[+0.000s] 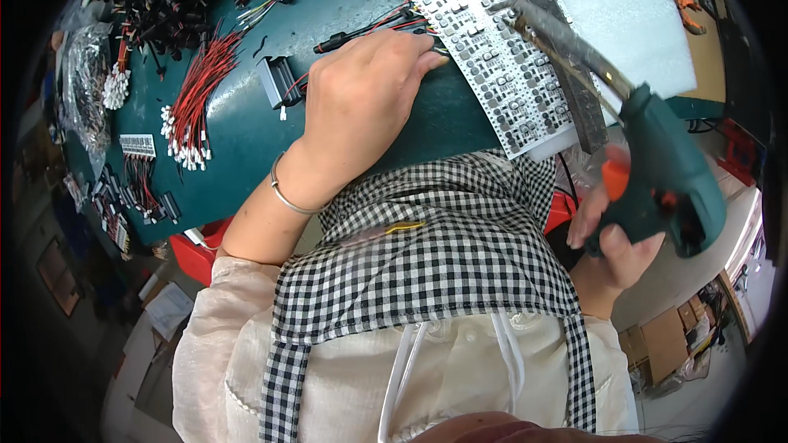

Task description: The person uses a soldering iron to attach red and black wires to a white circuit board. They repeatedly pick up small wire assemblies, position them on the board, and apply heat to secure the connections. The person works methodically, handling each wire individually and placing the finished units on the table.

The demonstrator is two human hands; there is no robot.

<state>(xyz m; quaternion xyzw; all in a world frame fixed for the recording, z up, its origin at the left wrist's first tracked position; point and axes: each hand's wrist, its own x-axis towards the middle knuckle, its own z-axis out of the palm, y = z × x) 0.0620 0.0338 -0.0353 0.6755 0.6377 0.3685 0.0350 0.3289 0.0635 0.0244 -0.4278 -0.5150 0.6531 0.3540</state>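
Observation:
My left hand (365, 86) is closed at the left edge of a white circuit board panel (505, 74), its fingertips pinching thin wires (442, 50). A black cable connector (330, 43) and red leads show beyond its knuckles. In my right hand (616, 254) is a green soldering gun (673, 164) with an orange trigger; fingers wrap round its handle. The gun's metal tip reaches over the right part of the panel, apart from my left hand. A dark metal bar (574, 86) lies across the panel's right side. Small components cover the panel in rows.
White foam (632, 25) lies under and right of the panel. On the green table (238, 197) are red wires (205, 82) with white plugs, a heap of black cables (160, 0) and a grey housing (281, 82). Orange-handled pliers (689, 16) lie far right.

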